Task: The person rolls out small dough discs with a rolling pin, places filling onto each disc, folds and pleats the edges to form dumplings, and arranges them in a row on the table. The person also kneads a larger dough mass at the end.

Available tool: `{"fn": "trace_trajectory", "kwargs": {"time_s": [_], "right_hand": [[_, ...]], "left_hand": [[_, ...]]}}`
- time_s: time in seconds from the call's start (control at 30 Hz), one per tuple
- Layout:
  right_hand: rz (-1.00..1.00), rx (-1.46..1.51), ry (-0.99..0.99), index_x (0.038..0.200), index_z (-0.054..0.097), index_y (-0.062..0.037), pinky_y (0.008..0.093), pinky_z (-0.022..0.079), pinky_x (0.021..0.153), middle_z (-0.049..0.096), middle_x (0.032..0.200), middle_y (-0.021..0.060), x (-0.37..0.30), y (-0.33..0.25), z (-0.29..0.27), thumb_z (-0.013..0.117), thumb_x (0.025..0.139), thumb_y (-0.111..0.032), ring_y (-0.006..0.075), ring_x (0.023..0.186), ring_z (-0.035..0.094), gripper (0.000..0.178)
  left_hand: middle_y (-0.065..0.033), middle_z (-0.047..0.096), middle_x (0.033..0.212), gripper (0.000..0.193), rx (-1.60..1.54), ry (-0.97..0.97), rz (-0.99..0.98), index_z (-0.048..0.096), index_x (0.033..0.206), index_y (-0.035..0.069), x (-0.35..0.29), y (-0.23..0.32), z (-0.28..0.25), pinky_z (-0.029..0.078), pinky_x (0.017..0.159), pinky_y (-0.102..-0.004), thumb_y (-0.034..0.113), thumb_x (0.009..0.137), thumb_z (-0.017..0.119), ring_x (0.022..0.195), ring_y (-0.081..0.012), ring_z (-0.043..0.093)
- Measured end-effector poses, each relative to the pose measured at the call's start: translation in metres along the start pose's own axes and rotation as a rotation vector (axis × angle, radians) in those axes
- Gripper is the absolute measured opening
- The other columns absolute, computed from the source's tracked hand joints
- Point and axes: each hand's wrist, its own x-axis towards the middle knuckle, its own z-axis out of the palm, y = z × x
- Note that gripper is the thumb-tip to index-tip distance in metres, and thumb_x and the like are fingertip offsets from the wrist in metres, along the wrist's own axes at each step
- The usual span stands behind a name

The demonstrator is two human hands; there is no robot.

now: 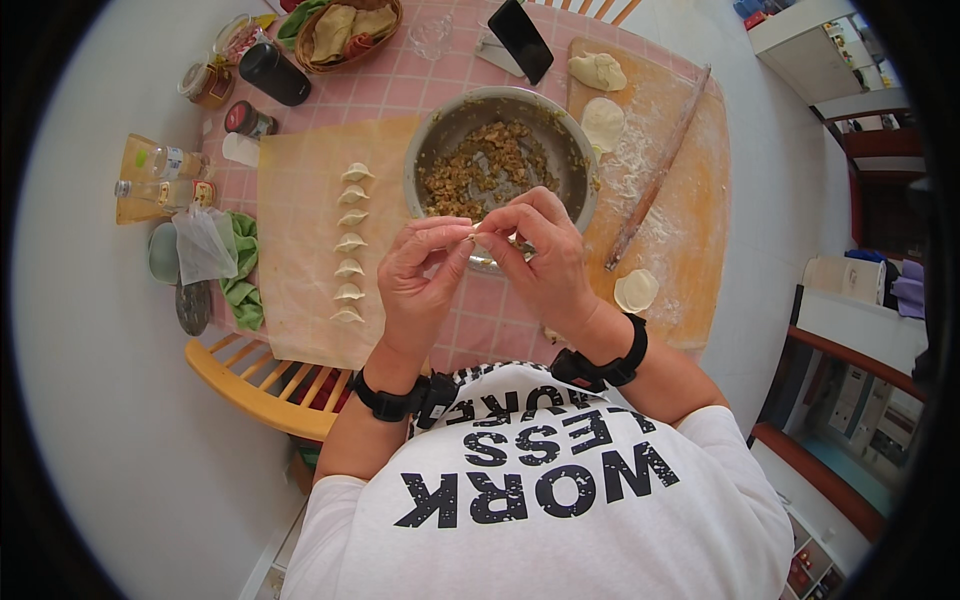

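My left hand (422, 268) and my right hand (542, 258) meet just over the near rim of a metal bowl (425, 150). Between their pinched fingertips is a small piece of pale dough, apparently a dumpling (476, 236), mostly hidden by the fingers. Brown minced filling (490, 165) lies in the bowl. To the left, a row of folded dumplings (350, 242) runs down a tan sheet (295, 220). On the floured wooden board (690, 250) at right lie a rolling pin (660, 165), a dough lump (598, 71) and round wrappers (603, 124).
A dark phone (521, 40) stands behind the bowl. At the far left are a basket (350, 35), a black canister (274, 74), jars (208, 84), bottles (165, 192) and a green cloth (242, 275). A wooden chair (255, 395) stands by the table's left near corner.
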Motion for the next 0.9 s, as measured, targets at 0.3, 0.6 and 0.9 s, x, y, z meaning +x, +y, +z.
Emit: {"fn": "trace_trajectory", "kwargs": {"time_s": [0.3, 0.6, 0.9], "right_hand": [[0.054, 0.229, -0.043, 0.13, 0.059, -0.0046, 0.0388, 0.045, 0.097, 0.056, 0.121, 0.0129, -0.005, 0.006, -0.009, 0.079, 0.083, -0.032, 0.0265, 0.112, 0.055, 0.058], [-0.05, 0.175, -0.167, 0.124, 0.065, -0.0045, 0.0419, 0.045, 0.1, 0.062, 0.122, 0.0138, -0.002, 0.005, -0.001, 0.075, 0.087, -0.036, 0.0307, 0.114, 0.057, 0.049], [-0.254, -0.021, -0.011, 0.111, 0.072, -0.004, 0.0401, 0.052, 0.08, 0.069, 0.103, 0.0126, 0.002, -0.004, -0.006, 0.071, 0.09, -0.032, 0.0312, 0.09, 0.065, 0.035]], "left_hand": [[-0.0123, 0.066, 0.119, 0.015, -0.372, 0.035, -0.2, 0.065, 0.111, 0.002, -0.004, 0.009, 0.0, 0.058, 0.091, -0.0329, 0.013, 0.103, 0.059, 0.105, -0.0172, 0.066], [-0.0047, 0.068, 0.108, 0.01, -0.444, -0.05, -0.19, 0.065, 0.109, 0.002, -0.004, 0.012, 0.006, 0.051, 0.09, -0.0258, 0.006, 0.1, 0.063, 0.099, -0.0112, 0.064], [-0.0021, 0.064, 0.105, 0.011, -0.382, -0.058, -0.125, 0.064, 0.109, 0.001, -0.007, 0.013, 0.007, 0.049, 0.088, -0.0233, 0.0, 0.098, 0.064, 0.097, -0.0082, 0.061]]}}
